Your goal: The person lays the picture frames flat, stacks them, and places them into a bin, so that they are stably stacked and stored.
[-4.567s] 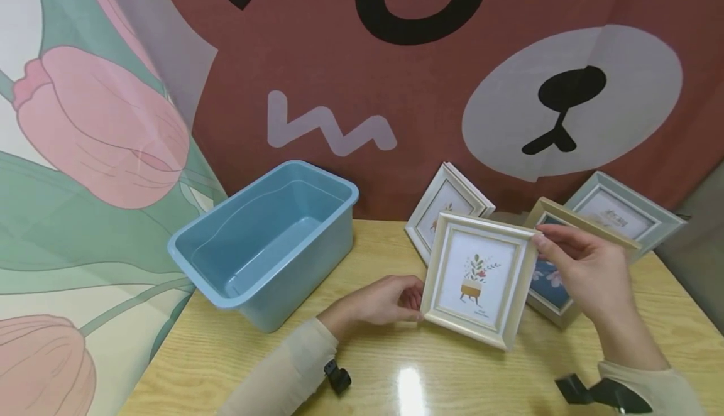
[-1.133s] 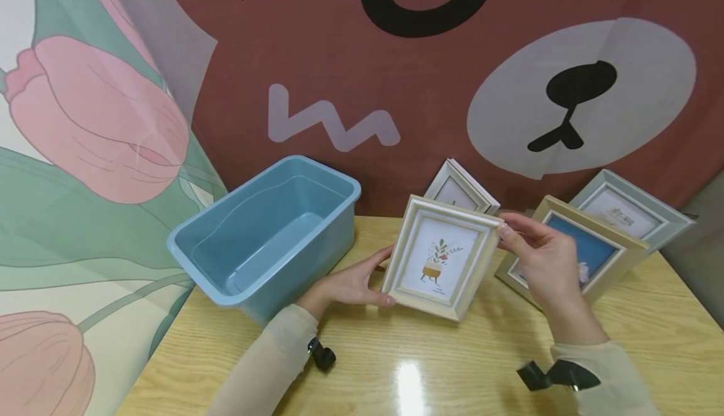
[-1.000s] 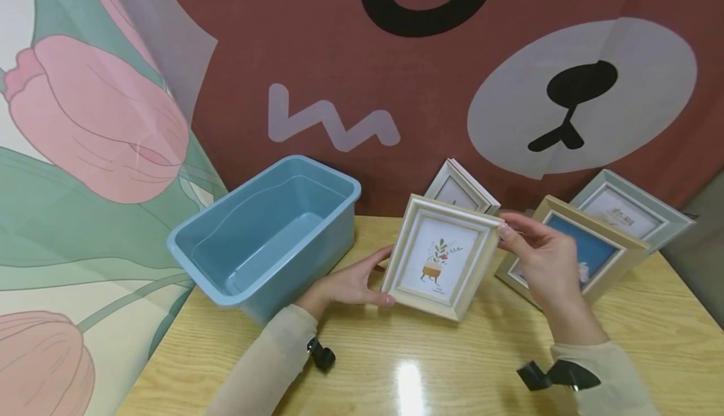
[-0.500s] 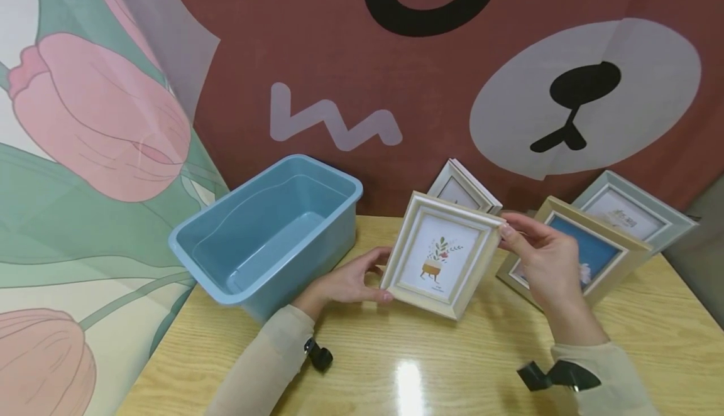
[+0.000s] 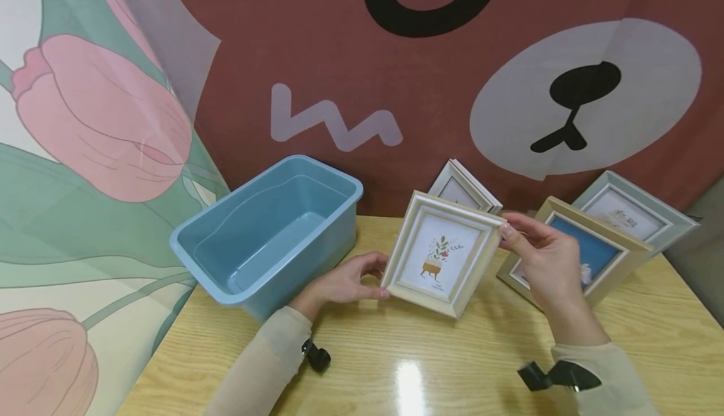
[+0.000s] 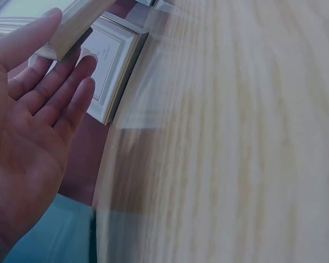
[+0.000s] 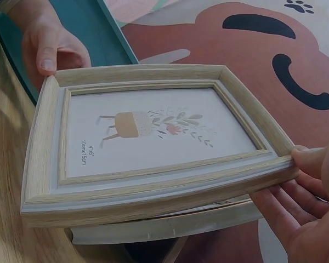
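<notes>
Both hands hold up a cream picture frame [image 5: 441, 256] with a potted-plant print, tilted above the table. My left hand [image 5: 351, 281] has its thumb on the lower left corner; in the left wrist view its fingers [image 6: 60, 90] reach behind the frame, and their contact there is partly hidden. At the upper right corner my right hand [image 5: 548, 271] pinches the frame, thumb in front and fingers behind, as the right wrist view shows. A white picture frame [image 5: 460, 190] leans behind the held one, partly covered by it.
A blue plastic bin [image 5: 300, 278] stands left of the hands, with nothing visible inside. On the right lean a tan frame [image 5: 599, 234] with a blue picture and a grey-green frame [image 5: 662, 234]. A printed cloth [image 5: 418, 64] hangs behind the wooden table [image 5: 351, 372].
Since the earliest frame, both hands have moved the cream frame left and slightly up, showing more of the tan frame. Over the last second it stays nearly still; the left fingers shift slightly.
</notes>
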The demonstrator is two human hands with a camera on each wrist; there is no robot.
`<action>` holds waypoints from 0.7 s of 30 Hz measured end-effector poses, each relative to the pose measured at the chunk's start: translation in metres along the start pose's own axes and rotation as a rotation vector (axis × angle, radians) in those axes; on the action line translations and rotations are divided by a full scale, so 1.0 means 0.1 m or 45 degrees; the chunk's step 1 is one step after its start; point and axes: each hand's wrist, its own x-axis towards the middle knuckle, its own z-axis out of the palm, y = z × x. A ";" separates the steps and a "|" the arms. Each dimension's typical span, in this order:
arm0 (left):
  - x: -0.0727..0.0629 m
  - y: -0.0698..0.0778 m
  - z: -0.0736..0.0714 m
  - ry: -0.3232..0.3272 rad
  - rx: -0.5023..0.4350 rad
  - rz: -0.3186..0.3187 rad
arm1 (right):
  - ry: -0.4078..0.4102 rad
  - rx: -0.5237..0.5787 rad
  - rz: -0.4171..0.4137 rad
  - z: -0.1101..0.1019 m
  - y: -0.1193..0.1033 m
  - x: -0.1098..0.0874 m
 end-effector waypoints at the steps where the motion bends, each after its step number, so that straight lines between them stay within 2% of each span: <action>1: 0.00 0.00 0.00 -0.001 -0.002 0.000 | -0.001 -0.006 -0.004 0.00 0.00 0.00; 9: -0.02 -0.03 -0.01 -0.012 -0.019 0.016 | 0.004 0.049 -0.006 0.00 0.02 0.00; 21: -0.04 0.02 0.02 0.026 -0.007 -0.022 | -0.005 0.101 0.010 0.00 0.02 0.01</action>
